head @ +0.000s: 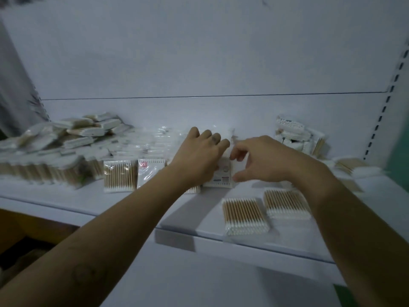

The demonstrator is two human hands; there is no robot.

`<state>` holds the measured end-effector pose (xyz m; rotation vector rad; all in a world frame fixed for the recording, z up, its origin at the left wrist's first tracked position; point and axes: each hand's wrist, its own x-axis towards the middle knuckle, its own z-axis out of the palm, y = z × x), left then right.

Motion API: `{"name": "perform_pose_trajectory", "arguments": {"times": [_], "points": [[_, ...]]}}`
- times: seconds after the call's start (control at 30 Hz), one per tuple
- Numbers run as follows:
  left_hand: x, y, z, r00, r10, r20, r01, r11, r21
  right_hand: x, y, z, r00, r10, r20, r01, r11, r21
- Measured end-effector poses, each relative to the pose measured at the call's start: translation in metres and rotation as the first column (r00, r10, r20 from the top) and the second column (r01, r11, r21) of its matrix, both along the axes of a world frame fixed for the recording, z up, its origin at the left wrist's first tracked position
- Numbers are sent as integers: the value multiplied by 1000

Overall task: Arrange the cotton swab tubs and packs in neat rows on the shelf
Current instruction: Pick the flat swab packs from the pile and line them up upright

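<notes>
A labelled cotton swab pack (223, 175) lies flat on the white shelf (66, 196), at the right end of a short row with two other packs (119, 176) (150, 172). My left hand (199, 154) rests on the labelled pack's left side with its fingers stretched forward. My right hand (263, 160) pinches its right edge, thumb at the lower corner and curled fingers above. Two more wooden-stick packs (244, 216) (286, 203) lie side by side near the shelf's front edge.
A loose heap of swab packs (55, 147) fills the shelf's left end. Clear packs (155, 138) lie behind the row. A stack (296, 136) leans at the back right, with more packs (354, 167) beside it. A slotted upright (385, 107) bounds the right side.
</notes>
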<state>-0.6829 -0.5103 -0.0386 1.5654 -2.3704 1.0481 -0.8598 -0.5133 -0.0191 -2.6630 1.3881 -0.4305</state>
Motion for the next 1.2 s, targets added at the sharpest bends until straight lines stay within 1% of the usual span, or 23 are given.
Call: {"name": "perform_pose_trajectory", "arguments": {"times": [0.07, 0.13, 0.2, 0.27, 0.33, 0.37, 0.4, 0.43, 0.5, 0.53, 0.6, 0.63, 0.7, 0.73, 0.8, 0.9, 0.93, 0.97, 1.0, 1.07, 1.1, 1.13, 1.2], "points": [[1, 7, -5, 999, -26, -40, 25, 999, -28, -12, 25, 3, 995, 54, -84, -47, 995, 85], [6, 17, -9, 994, -37, -100, 33, 999, -40, -16, 44, 2, 971, 95, -220, -67, 989, 130], [10, 27, -15, 991, -56, -122, 50, 997, -51, -14, 53, -6, 934, 135, -332, -88, 984, 154], [13, 34, -20, 984, -70, -165, 59, 996, -66, -10, 55, -14, 923, 126, -363, -92, 990, 111], [14, 42, -24, 973, -66, -222, 59, 998, -35, -8, 55, -18, 933, 112, -343, -90, 993, 79], [14, 46, -25, 961, -73, -269, 72, 997, -14, -8, 55, -18, 945, 106, -309, -87, 993, 77], [15, 51, -27, 933, -89, -349, 101, 995, 14, -9, 54, -16, 966, 96, -242, -78, 993, 83], [15, 57, -29, 877, -117, -467, 154, 987, 43, -9, 52, -14, 988, 76, -137, -63, 993, 98], [16, 67, -33, 691, -142, -709, 281, 956, 81, -10, 48, -11, 994, -4, 111, -10, 992, 125], [16, 70, -34, 618, -142, -774, 313, 946, 77, -10, 45, -10, 975, -63, 213, 35, 990, 134], [12, 75, -37, 529, -137, -837, 355, 932, 72, -6, 43, -11, 899, -192, 395, 116, 971, 208], [8, 77, -37, 484, -126, -866, 383, 921, 79, -3, 43, -11, 846, -246, 473, 130, 955, 265], [-2, 85, -34, 386, -91, -918, 455, 884, 104, 4, 47, -12, 743, -328, 583, 102, 917, 386], [-8, 88, -35, 362, -69, -930, 482, 867, 123, 7, 50, -11, 703, -354, 617, 66, 896, 438], [-15, 89, -47, 362, -55, -930, 467, 874, 130, 10, 56, -15, 647, -393, 653, -5, 855, 519], [-13, 88, -70, 318, -73, -945, 357, 933, 48, 16, 70, -29, 617, -432, 658, -80, 797, 598], [-10, 86, -75, 297, -79, -952, 336, 941, 27, 18, 73, -34, 613, -429, 663, -85, 799, 596], [-8, 84, -76, 264, -95, -960, 325, 946, -4, 19, 75, -38, 610, -418, 673, -66, 819, 569], [-5, 81, -77, 217, -111, -970, 314, 949, -39, 19, 75, -42, 622, -388, 680, -6, 866, 501], [-2, 77, -76, 107, -144, -984, 296, 949, -107, 19, 69, -50, 705, -304, 641, 164, 949, 269], [-2, 75, -76, 74, -156, -985, 291, 948, -128, 20, 67, -54, 745, -275, 608, 205, 961, 184], [-2, 74, -77, 78, -157, -984, 286, 950, -129, 23, 66, -57, 766, -246, 594, 203, 969, 140], [-4, 75, -80, 156, -138, -978, 279, 956, -91, 33, 66, -68, 753, -186, 631, 133, 982, 132]]}}
